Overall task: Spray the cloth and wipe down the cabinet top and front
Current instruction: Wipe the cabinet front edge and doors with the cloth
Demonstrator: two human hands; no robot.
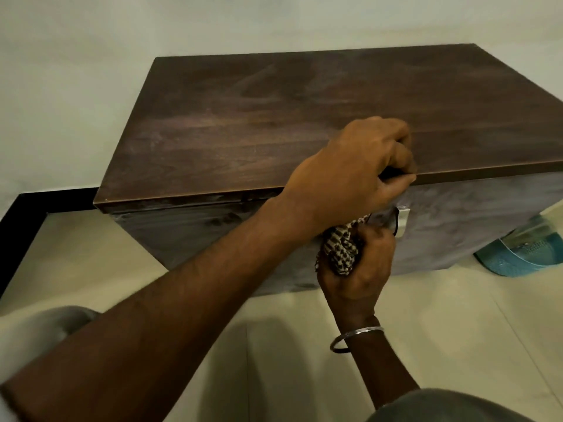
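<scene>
At the far left a black skirting strip [18, 220] runs along the foot of the pale wall [76, 86], above the light tiled floor [457, 330]. The dark wooden cabinet [274, 123] stands against that wall, its top bare and streaked.

The left forearm comes in from the lower left corner and reaches diagonally up and to the right, crossing in front of the cabinet. The left hand [350, 172] sits back-up at the front edge of the cabinet top. Its fingers [399, 153] are curled tight and pressed together, with the thumb drawn in against the forefinger. A thin dark strand shows at that pinch, but I cannot tell whether the hand really holds it.

Just below, the checked cloth [341, 251] is bunched against the cabinet front [457, 226]. The right hand [362, 269] grips it from beneath, with the fingers [377, 236] wrapped round the wad and the knuckles toward the wood. The right forearm rises steeply from the bottom edge, with a metal bangle [355, 338] on the wrist.

A small silver handle [403, 220] sits on the front panel, just right of the cloth and touching the left hand's lower edge. Further right, a teal object [524, 254] lies on the floor beside the cabinet's corner, too blurred to make out.
</scene>
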